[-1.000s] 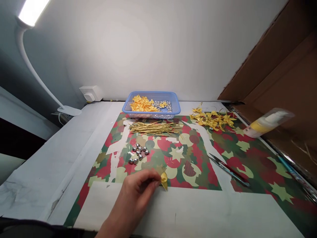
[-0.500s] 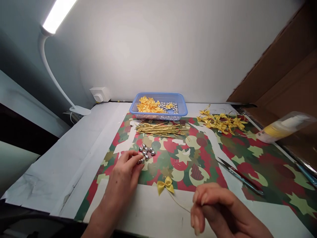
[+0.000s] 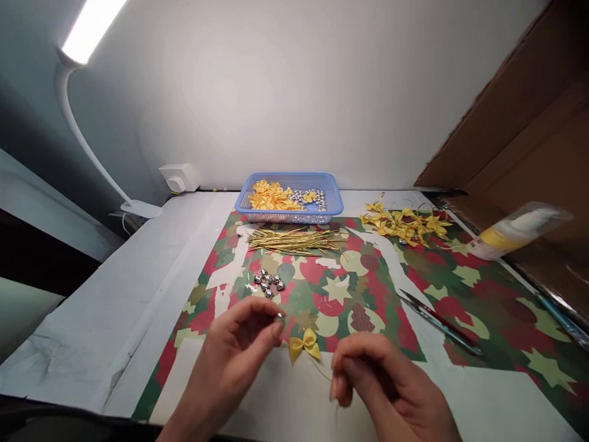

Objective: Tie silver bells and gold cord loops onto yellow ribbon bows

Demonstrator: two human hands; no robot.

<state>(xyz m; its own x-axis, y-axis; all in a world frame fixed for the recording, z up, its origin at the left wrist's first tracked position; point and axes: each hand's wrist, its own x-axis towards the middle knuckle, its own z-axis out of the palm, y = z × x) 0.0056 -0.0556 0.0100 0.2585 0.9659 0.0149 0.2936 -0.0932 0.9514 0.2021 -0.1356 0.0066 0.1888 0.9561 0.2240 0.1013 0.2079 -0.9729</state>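
Between the thumb and forefinger of my left hand (image 3: 237, 353) is a small silver jingle bell (image 3: 280, 317). My right hand (image 3: 380, 380) pinches a thin tie (image 3: 321, 369) that runs out from a yellow ribbon bow (image 3: 304, 346). The bow lies at the near edge of the patterned sheet, between my two hands. Beyond my left hand, several silver bells (image 3: 269, 281) sit in a loose cluster on that sheet.
A bundle of gold ties (image 3: 297, 240) lies before a blue basket (image 3: 338, 199) of yellow bows and silver bells. More yellow bows with ties (image 3: 405, 225) are heaped at right, near tweezers (image 3: 442, 322) and a pump bottle (image 3: 510, 236). A lamp (image 3: 78, 132) stands left.
My left hand has come back from the bell cluster toward the bow with one bell in its fingers. My right hand has moved left, closer to the bow.
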